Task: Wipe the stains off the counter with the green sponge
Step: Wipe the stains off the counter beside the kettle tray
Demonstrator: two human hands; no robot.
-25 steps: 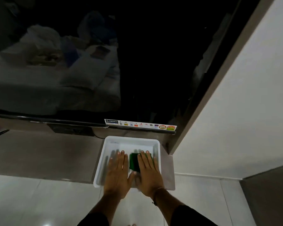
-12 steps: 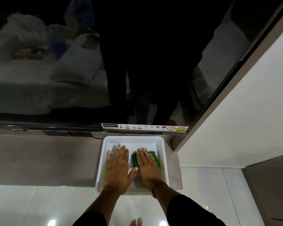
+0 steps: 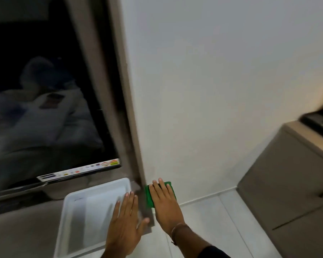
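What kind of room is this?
Probably a bedroom or hotel room: a TV screen mirrors a bed, above a grey shelf holding a white tray, with cabinets nearby.

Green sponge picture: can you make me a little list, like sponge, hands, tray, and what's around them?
sponge: green sponge, out of the tray, under the right hand
right hand: right hand lies flat on the sponge, fingers straight
left hand: left hand spread open above the tray's right edge, holding nothing
tray: white tray, looks empty
behind: dark TV screen with a sticker strip along its bottom
right side: white wall, brown cabinet
picture: blurry
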